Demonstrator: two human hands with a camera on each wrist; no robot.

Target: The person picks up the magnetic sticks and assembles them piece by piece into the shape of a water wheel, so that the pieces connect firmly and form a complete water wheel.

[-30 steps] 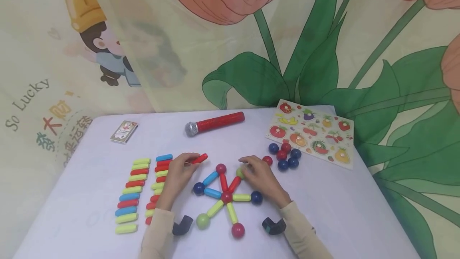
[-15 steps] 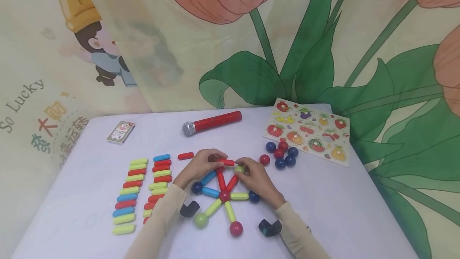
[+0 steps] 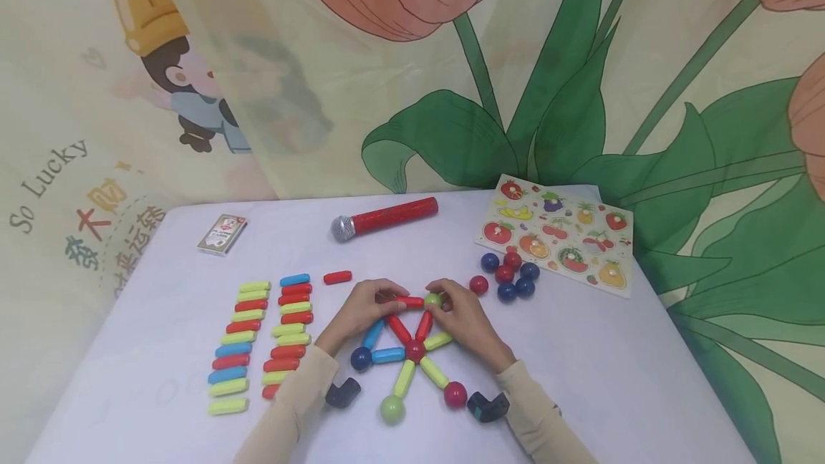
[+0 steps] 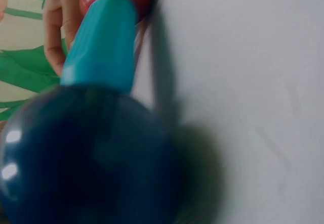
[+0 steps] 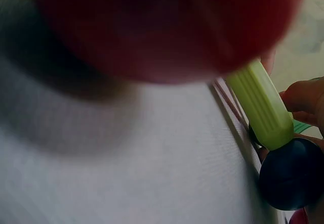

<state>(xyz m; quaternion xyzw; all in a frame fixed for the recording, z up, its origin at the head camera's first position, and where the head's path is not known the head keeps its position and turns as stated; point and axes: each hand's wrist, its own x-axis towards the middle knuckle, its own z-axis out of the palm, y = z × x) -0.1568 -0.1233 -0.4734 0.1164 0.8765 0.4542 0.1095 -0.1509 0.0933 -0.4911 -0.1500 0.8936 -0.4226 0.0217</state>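
My left hand (image 3: 370, 310) pinches a red rod (image 3: 410, 302) whose right end meets a light green ball (image 3: 433, 301). That ball is held in the fingertips of my right hand (image 3: 467, 321). Below both hands lies a star of rods and balls around a red centre ball (image 3: 415, 351). Its outer ends include a dark blue ball (image 3: 361, 359), a green ball (image 3: 392, 409) and a red ball (image 3: 455, 394). A blue rod (image 4: 104, 42) fills part of the left wrist view. A yellow-green rod (image 5: 263, 107) joins a dark blue ball (image 5: 291, 173) in the right wrist view.
Two columns of coloured rods (image 3: 233, 349) lie at left, with a single red rod (image 3: 338, 277) beyond them. Loose balls (image 3: 507, 291) cluster at right by a fruit puzzle board (image 3: 554, 235). A red microphone (image 3: 387, 218) and a card box (image 3: 222, 234) are at the back.
My left hand has brought the red rod rightward to the green ball. The star has turned, its near balls shifting right. A single red rod now shows on the table, left of my hand.
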